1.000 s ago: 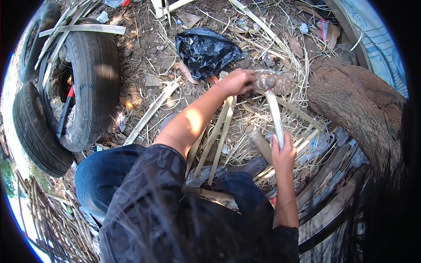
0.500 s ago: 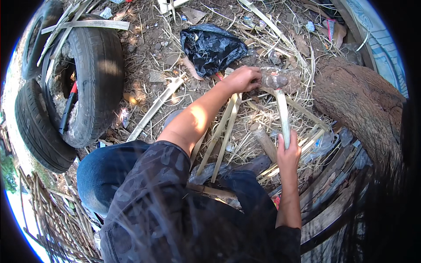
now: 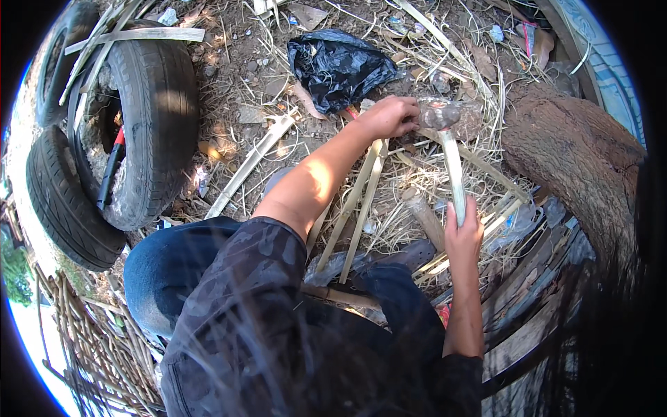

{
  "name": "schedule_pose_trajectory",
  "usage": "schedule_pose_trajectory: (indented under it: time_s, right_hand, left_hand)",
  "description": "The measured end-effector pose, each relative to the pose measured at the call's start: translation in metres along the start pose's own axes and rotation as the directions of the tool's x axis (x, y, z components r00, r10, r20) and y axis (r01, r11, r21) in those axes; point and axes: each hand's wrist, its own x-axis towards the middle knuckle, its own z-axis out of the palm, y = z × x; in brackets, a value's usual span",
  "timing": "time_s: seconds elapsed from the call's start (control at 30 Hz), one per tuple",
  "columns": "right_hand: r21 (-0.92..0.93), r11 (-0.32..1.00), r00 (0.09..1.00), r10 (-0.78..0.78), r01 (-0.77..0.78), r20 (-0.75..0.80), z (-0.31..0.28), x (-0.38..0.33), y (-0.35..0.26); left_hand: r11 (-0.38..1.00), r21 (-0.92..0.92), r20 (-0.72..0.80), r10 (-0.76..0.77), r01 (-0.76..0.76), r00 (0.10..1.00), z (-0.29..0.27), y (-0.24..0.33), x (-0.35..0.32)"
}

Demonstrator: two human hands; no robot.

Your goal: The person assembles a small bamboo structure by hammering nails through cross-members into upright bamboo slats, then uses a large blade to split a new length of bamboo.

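My right hand point(image 3: 464, 229) is wrapped round the pale wooden handle of a hammer point(image 3: 453, 167). Its dark, blunt head lies right beside my left hand point(image 3: 392, 117), over a flat stone point(image 3: 472, 119) on the ground. The fingers of my left hand are bent and pressed together at the stone's near-left side; what they hold, if anything, is hidden. Split bamboo strips point(image 3: 366, 205) lean between my legs, just below my left forearm. A short, round piece of wood point(image 3: 425, 221) lies left of my right hand, among pale shavings.
Old tyres point(image 3: 156, 118) lie at the left, with a red-and-black handled tool point(image 3: 112, 169) inside one. A black plastic bag point(image 3: 337, 73) rests beyond my left hand. A thick log point(image 3: 570, 149) is at the right. Thin sticks point(image 3: 90, 340) are piled at the lower left.
The hammer head and my right hand have shifted slightly away from me. My left hand has moved a little the same way, still with its fingers closed.
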Motion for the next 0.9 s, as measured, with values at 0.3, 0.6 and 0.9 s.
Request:
schedule_pose_trajectory:
  time_s: [0.3, 0.6, 0.9]
  right_hand:
    - [0.018, 1.0, 0.999, 0.002, -0.001, -0.035, 0.008, -0.008, 0.007]
    - [0.052, 0.999, 1.0, -0.001, 0.001, -0.003, 0.001, 0.0, 0.0]
    - [0.087, 0.996, 1.0, 0.029, -0.029, -0.001, 0.009, -0.006, 0.011]
  left_hand:
    - [0.999, 0.032, -0.012, 0.019, -0.019, 1.0, -0.001, 0.0, -0.002]
    - [1.0, 0.022, 0.021, -0.003, 0.003, 1.0, -0.004, 0.009, 0.009]
    - [1.0, 0.016, -0.006, 0.02, -0.02, 1.0, -0.001, 0.005, 0.002]
